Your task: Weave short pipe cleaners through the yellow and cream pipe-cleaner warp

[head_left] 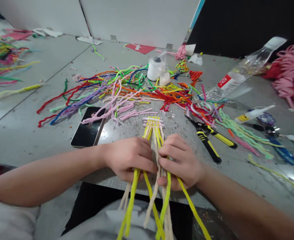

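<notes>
A woven strip of yellow and cream pipe cleaners lies on the grey table in front of me, with short pink pieces crossing its far end. My left hand pinches the strands from the left. Closed on the same strands from the right is my right hand. The loose yellow and cream ends hang over the table edge toward my lap.
A heap of coloured pipe cleaners spreads across the table's middle. A black phone lies left, yellow-handled pliers right. Behind stand a white roll, a plastic bottle, a glue tube and pink cords.
</notes>
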`<state>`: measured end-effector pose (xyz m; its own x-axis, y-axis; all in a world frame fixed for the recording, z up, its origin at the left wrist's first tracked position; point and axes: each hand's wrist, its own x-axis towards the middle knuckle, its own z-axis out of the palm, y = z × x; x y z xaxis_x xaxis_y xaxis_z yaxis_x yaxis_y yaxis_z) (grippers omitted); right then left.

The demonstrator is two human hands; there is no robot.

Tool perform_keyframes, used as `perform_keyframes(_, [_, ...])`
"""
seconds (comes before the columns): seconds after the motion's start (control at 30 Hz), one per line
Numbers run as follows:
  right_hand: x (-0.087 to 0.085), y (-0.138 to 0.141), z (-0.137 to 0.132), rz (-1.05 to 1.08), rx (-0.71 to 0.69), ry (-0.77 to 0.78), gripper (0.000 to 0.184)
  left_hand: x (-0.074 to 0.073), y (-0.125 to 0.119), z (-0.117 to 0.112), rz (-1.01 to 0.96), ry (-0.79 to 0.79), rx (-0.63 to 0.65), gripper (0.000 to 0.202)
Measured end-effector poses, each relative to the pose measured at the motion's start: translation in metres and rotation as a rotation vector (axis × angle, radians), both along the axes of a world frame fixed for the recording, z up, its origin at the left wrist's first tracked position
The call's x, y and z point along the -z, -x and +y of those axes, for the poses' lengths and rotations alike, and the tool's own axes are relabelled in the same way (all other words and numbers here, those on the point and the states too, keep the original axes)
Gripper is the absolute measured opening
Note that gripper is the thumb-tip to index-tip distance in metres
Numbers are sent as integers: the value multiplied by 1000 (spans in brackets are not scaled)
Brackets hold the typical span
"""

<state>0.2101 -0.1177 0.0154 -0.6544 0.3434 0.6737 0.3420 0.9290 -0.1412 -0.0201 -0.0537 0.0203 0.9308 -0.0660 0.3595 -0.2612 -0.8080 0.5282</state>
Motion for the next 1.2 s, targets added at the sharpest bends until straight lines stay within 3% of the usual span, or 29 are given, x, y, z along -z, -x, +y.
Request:
perform_keyframes(0.1, [-2,1,-5,91,39,-81,45,2,-4,-1,-116,29,57,18])
perform_keyframes(0.27, [-6,3,-15,118,71,-157,49,0,-6,-5,-127,35,85,18])
perform_keyframes(0.37, [-5,5,-13,83,51,-175,42,1,-6,-7,-160,-10,61,12])
perform_keyframes(0.5, [1,6,-3,54,108,-88,27,6,-6,-5,-218,-75,-75,13])
perform_keyframes(0.63, [9,2,6,78,193,-7,46,10,-6,2,-222,-31,-247,9])
perform_keyframes(0.7, [11,1,7,87,227,3,54,12,-6,5,-197,-26,-346,16])
perform_keyframes(0.8, [13,2,7,44,249,34,48,19,-7,7,-104,-57,-467,31])
perform_keyframes(0.93, [15,11,5,-16,275,74,42,29,-11,6,-23,-106,-563,36])
perform_keyframes(1.07, [17,23,2,1,275,50,44,32,-15,6,-10,-104,-536,25])
perform_keyframes(1.2, [17,27,-1,16,270,40,45,30,-16,7,-64,17,-389,21])
